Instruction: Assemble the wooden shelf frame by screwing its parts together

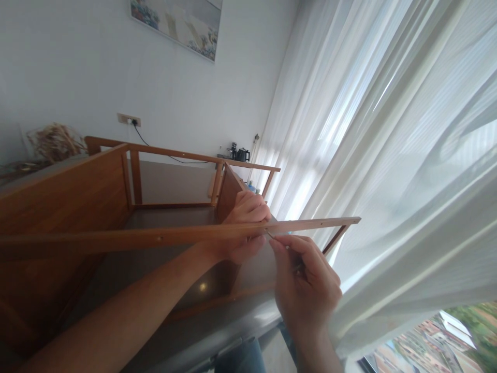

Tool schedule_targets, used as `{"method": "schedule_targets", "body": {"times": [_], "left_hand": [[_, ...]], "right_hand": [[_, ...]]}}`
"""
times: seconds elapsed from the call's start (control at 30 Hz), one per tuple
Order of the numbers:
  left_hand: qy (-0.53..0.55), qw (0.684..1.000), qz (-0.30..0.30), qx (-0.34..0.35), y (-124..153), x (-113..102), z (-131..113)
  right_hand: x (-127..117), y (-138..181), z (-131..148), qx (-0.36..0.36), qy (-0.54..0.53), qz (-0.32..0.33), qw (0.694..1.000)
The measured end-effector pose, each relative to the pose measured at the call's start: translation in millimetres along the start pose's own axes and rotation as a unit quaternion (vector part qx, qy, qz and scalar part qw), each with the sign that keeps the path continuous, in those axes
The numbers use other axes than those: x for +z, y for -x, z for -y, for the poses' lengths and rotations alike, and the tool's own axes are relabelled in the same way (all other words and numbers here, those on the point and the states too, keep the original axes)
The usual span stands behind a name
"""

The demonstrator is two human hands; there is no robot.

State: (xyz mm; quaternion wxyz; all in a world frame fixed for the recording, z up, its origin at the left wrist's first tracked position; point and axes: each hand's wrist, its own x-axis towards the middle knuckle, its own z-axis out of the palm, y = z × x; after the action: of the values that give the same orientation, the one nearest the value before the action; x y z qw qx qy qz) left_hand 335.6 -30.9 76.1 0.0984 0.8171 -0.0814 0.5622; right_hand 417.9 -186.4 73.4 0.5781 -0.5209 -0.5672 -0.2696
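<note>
A wooden furniture frame stands before me, its near rail running across the view with small holes along its side. My left hand reaches under this rail and is closed around it near the middle joint, thumb below and fingers above. Just right of it, my right hand pinches a thin metal rod, which looks like a hex key or a bolt; its exact kind is unclear. The rod's tip is at the rail's side, close to a hole. Curled fingers hide the rest of it.
Wooden panels divide the frame. White curtains hang close on the right beside a window. Behind the frame stand a black kettle, a wall socket with a cable, and dried stalks.
</note>
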Motion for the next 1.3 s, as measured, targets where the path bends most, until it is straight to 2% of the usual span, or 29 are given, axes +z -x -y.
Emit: {"method": "schedule_targets", "body": {"times": [0.13,0.5,0.93,1.3], "left_hand": [[0.002,1.0,-0.009,0.008,-1,-1,-2],[0.007,1.0,-0.012,0.003,0,0,-2],[-0.001,1.0,-0.008,-0.001,-1,0,-3],[-0.013,1.0,-0.003,-0.005,-4,-2,-5]], "right_hand": [[3,0,-3,0.016,-0.022,0.009,1.0],[6,-1,-4,0.003,-0.006,-0.009,1.0],[15,-3,-8,-0.014,-0.039,-0.018,0.999],[15,1,-12,-0.035,0.011,-0.022,0.999]]}}
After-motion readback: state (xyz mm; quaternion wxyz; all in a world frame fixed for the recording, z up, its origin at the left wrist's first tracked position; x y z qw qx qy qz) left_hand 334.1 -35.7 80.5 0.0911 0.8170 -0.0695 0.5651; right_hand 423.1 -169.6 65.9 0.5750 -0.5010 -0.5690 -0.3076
